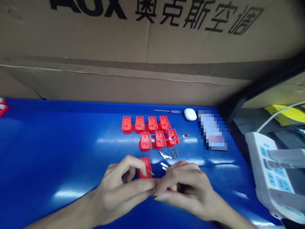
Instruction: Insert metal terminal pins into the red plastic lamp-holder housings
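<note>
My left hand (126,187) is closed about a red plastic housing (147,163), one bent finger pressing on its face and hiding its lower part. A small metal pin (151,173) sticks out of that face. Fingertips of my right hand (187,187) are pinched together and meet those of my left; a tiny dark tip (155,197) shows there, but what they hold is mostly hidden. Just beyond my right hand lie small white pieces (164,165), with more white-ended pieces (165,156) and a pile of grey metal pins (173,153) behind them.
Several red housings (139,124) stand in two rows on the blue table (59,152); the front ones (159,140) carry metal pins with white ends. Behind are a screwdriver (171,111), a white case (190,114) and a blurred phone-like slab (213,130). A white-blue device (274,168) stands right; cardboard (143,41) backs the table.
</note>
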`<state>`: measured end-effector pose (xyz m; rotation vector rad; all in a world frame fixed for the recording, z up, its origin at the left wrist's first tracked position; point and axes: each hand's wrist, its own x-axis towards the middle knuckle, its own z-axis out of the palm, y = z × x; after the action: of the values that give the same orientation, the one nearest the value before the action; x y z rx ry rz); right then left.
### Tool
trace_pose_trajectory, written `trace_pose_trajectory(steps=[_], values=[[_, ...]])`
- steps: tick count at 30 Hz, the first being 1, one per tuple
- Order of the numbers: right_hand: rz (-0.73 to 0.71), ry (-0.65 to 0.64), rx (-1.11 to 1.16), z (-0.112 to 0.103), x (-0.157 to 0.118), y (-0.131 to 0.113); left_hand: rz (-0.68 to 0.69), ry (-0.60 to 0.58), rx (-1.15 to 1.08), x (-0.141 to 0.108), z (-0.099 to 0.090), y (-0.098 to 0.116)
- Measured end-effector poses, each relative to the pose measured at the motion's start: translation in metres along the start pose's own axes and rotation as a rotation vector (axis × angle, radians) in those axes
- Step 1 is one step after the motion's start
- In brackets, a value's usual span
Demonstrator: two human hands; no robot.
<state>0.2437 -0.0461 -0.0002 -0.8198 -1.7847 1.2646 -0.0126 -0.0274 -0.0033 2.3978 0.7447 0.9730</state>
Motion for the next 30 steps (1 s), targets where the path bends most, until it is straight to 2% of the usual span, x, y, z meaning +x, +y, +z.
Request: trace_pose_trajectory(steps=[4,11,13,17,22,26,30], values=[[-0.021,-0.021,0.047,-0.002,0.002,-0.001,0.015,0.029,-0.001,0.001,0.0,0.0],[0.049,0.003,0.0,0.0,0.001,-0.001,0.017,-0.027,-0.057,0.002,-0.003,-0.001],[0.004,0.043,-0.022,0.003,0.0,0.0,0.039,-0.033,-0.048,0.002,-0.003,-0.002],[-0.109,0.122,-0.135,0.006,-0.001,0.001,0.081,0.031,0.01,0.001,0.0,-0.003],[-0.119,0.116,-0.191,0.004,-0.002,-0.002,0.1,0.082,0.098,-0.001,0.004,0.0],[-0.085,0.179,-0.104,-0.002,-0.001,-0.004,0.039,0.173,0.13,0.001,0.004,0.005],[-0.006,0.253,-0.04,-0.006,0.001,-0.005,-0.081,0.134,0.078,0.005,0.003,0.005]])
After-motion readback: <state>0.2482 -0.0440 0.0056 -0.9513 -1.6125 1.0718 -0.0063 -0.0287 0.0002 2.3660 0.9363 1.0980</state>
